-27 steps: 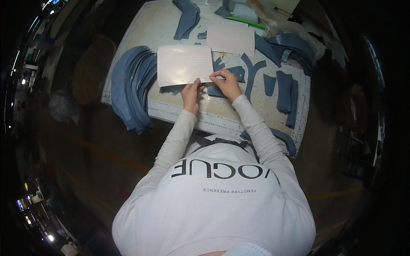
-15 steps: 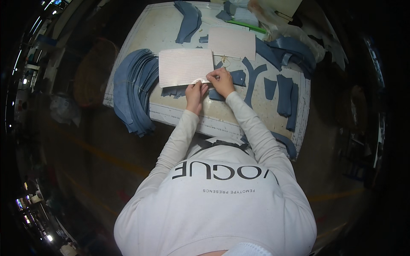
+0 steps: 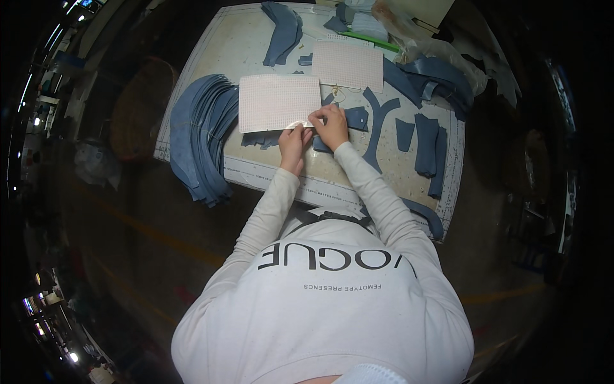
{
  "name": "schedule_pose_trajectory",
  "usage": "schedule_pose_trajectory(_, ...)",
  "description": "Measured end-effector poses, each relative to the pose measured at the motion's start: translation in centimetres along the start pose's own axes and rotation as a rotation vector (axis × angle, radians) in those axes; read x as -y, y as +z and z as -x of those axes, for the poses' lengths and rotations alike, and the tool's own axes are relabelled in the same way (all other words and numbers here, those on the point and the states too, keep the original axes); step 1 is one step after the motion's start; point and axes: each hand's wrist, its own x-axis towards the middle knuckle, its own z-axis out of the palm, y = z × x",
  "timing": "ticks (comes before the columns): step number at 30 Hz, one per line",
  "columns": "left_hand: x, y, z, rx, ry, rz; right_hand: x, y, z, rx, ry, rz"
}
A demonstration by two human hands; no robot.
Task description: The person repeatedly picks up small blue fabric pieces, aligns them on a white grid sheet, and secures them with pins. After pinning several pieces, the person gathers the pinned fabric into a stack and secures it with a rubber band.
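A white sheet (image 3: 278,101) covered in a fine pinkish grid, like a sheet of small stickers, is held over the table. My left hand (image 3: 293,148) grips its lower edge near the right corner, thumb on top. Close beside it, my right hand (image 3: 332,128) pinches at that same corner; whatever is between its fingertips is too small to make out. Blue cut fabric pieces (image 3: 262,139) show from under the sheet, and another blue piece (image 3: 355,118) lies just right of my right hand.
A thick fanned stack of blue fabric pieces (image 3: 198,141) overhangs the table's left edge. Behind lies a second gridded sheet (image 3: 348,65). Curved and straight blue cut pieces (image 3: 426,146) are spread at right, with clear plastic (image 3: 441,48) and a green strip (image 3: 371,40) at the back.
The sheet and my left hand have shifted very slightly. My right hand stays pinched at the sheet's corner.
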Motion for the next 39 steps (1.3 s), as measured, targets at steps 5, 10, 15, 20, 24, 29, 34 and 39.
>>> schedule_pose_trajectory(5,-0.4,0.0,0.6,0.004,-0.054,-0.029,1.0,-0.7,-0.2,-0.071,-0.029,-0.055)
schedule_pose_trajectory(10,-0.9,-0.3,0.8,0.036,0.026,-0.143,1.6,-1.6,0.5,0.060,-0.282,0.000)
schedule_pose_trajectory(15,-1.0,-0.8,0.8,0.070,0.055,-0.112,1.7,-1.6,1.1,0.050,-0.273,0.063)
schedule_pose_trajectory(20,-0.7,-1.1,0.9,0.149,0.103,-0.079,2.0,-1.6,1.0,0.041,-0.255,0.069)
schedule_pose_trajectory(24,-0.5,-1.1,1.0,0.115,0.114,-0.084,2.2,-1.7,1.1,0.020,-0.318,0.049)
schedule_pose_trajectory(29,-0.7,-1.2,0.9,0.049,0.065,-0.064,2.5,-1.4,1.0,0.036,-0.205,-0.093)
schedule_pose_trajectory(34,-0.9,-1.4,1.2,0.038,0.054,-0.115,2.9,-1.5,1.4,0.058,-0.299,-0.018)
schedule_pose_trajectory(39,-1.0,-1.2,1.2,0.052,0.079,-0.114,3.2,-1.4,1.8,0.050,-0.334,0.046)
